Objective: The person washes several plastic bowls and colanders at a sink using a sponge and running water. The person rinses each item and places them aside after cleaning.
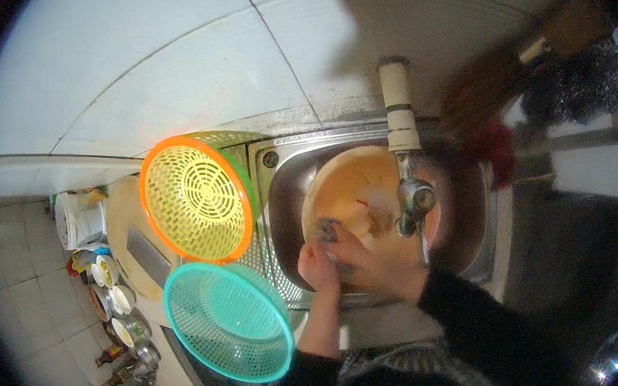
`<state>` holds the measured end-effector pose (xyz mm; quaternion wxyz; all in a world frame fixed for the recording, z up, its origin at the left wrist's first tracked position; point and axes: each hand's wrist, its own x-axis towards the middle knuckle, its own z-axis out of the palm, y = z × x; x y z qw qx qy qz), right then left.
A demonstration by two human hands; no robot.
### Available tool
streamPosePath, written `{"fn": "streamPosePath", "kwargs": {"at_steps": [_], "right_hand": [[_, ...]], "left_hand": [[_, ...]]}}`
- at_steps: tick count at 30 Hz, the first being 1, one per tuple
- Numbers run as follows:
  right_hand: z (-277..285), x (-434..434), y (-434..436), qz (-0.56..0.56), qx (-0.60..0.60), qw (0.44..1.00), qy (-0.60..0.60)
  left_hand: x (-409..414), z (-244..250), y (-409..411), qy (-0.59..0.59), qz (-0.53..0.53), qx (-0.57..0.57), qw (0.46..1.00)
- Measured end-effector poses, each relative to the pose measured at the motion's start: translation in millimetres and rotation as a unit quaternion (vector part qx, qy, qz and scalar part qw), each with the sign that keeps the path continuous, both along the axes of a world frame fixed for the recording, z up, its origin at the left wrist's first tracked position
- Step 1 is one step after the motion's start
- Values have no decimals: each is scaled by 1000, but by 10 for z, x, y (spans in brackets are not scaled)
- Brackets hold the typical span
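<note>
Both my hands are close together over a large orange-tan basin (pixel 336 185) that sits inside a stainless steel sink (pixel 281 195). My left hand (pixel 317 267) is curled at the basin's near left rim, against a small dark grey object (pixel 327 229). From the right, my right hand (pixel 357 258) grips the same object, its thumb and fingers lying over it. Fingers hide most of the object, so its kind is unclear. Some reddish and brown bits (pixel 364 204) lie in the basin. A metal tap (pixel 417 199) hangs above the basin's right side.
Left of the sink stand a yellow colander with an orange rim (pixel 198 198) and a turquoise colander (pixel 229 320). Behind them, a cleaver (pixel 149 256) lies on a round cutting board (pixel 121 211). Several bowls (pixel 123 300) and a white bucket (pixel 74 221) are farther left.
</note>
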<state>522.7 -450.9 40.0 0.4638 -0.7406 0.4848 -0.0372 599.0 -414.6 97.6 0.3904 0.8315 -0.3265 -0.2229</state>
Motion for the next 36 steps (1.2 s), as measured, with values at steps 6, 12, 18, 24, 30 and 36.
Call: {"fn": "streamPosePath", "kwargs": {"at_steps": [6, 12, 18, 24, 30, 36], "right_hand": [[-49, -1066, -400, 83, -67, 974, 198], [-484, -398, -889, -123, -195, 952, 203], [795, -143, -117, 104, -82, 991, -37], [806, -1223, -284, 129, -92, 972, 175], [1106, -1574, -257, -68, -134, 983, 109], [1210, -1678, 5, -154, -261, 952, 43]], "left_hand": [[90, -286, 117, 18, 16, 44, 999], [-16, -476, 121, 32, 3, -16, 999], [63, -288, 204, -35, 45, 64, 996], [-65, 281, 6, -64, -19, -69, 995], [-69, 897, -33, -101, -96, -114, 984], [-190, 1173, 134, -215, -172, -181, 944]]}}
